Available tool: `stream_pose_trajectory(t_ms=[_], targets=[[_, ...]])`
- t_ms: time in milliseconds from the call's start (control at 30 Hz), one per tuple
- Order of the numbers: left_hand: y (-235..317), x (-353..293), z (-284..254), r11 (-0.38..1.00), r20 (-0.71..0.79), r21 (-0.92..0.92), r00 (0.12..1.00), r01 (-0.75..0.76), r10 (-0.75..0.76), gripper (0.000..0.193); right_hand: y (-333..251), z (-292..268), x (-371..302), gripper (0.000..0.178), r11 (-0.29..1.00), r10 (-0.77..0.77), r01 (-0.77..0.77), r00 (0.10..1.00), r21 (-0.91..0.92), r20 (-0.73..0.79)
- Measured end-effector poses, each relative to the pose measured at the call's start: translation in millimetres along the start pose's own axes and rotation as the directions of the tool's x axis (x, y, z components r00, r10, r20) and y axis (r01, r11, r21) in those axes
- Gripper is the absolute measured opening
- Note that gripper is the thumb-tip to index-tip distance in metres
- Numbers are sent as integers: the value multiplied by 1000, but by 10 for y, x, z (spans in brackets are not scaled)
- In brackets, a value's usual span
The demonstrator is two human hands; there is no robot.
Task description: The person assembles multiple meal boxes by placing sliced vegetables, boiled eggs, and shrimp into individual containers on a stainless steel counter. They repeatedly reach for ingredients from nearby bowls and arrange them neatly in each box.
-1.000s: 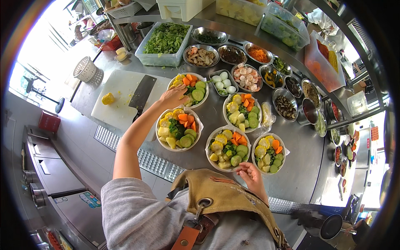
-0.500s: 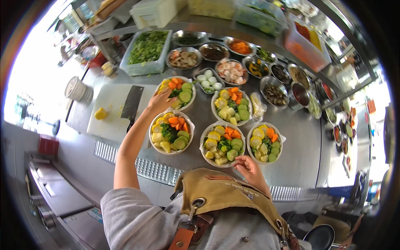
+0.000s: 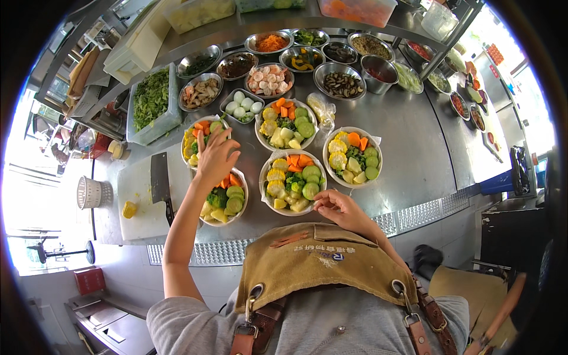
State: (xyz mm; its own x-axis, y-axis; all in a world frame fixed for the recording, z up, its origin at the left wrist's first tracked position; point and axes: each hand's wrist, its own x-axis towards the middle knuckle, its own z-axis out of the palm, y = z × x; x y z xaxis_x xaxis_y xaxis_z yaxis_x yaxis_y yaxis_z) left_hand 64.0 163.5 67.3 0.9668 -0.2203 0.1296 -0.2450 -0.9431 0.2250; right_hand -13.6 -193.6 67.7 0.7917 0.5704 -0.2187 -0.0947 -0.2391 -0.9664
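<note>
Five round white bowls of cut vegetables stand upright on one steel counter (image 3: 408, 148), two at left, two in the middle and one at right; the far left bowl (image 3: 183, 149) and the near left bowl (image 3: 247, 195) are partly covered by the left hand (image 3: 216, 155); the far middle bowl (image 3: 258, 131), the near middle bowl (image 3: 262, 186) and the right bowl (image 3: 353, 186) each contain yellow corn rounds, orange chunks, green cucumber slices, leafy greens and pale yellow chunks; all five openings face up, and the round outline gives no single long axis; the left hand is positioned above the two left bowls, fingers spread and directed toward the far side; whether it touches either bowl cannot be told; the right hand (image 3: 338, 207) is located at the near right rim of the near middle bowl, fingers bent and close together; whether they pinch the rim cannot be told; beyond the bowls, one small tray (image 3: 228, 117) contains peeled white eggs, one metal bowl (image 3: 291, 90) contains pink shrimp and another metal bowl (image 3: 317, 84) contains sliced mushrooms; at far left, one clear tub (image 3: 155, 135) contains chopped greens; at left, one white cutting board (image 3: 133, 183) supports one piece of corn (image 3: 129, 209) and one knife (image 3: 160, 177); the knife's long axis runs near to far, handle at the near end.
</note>
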Motion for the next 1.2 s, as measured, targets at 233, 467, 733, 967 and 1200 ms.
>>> stream_pose_trajectory(t_ms=[233, 467, 733, 967, 1200], targets=[[354, 288, -236, 987, 64, -14, 984, -163, 163, 19, 52, -27, -20, 27, 1000, -4, 4, 999, 16, 38], [436, 1527, -1366, 936, -507, 142, 789, -321, 347, 20, 263, -58, 107, 28, 993, -88, 85, 995, 86, 41], [521, 3364, -1747, 980, -462, -26, 871, -198, 164, 29, 561, -275, 169, 30, 971, -46, 34, 998, 238, 43], [218, 4762, -1383, 975, -256, -128, 944, 179, -207, 62, 606, -629, 173, 29, 949, 32, -31, 999, 315, 3], [-22, 5291, -1216, 983, 93, -129, 988, 131, -120, 71, 609, -925, 410, 31, 907, 62, -96, 993, 411, 96]])
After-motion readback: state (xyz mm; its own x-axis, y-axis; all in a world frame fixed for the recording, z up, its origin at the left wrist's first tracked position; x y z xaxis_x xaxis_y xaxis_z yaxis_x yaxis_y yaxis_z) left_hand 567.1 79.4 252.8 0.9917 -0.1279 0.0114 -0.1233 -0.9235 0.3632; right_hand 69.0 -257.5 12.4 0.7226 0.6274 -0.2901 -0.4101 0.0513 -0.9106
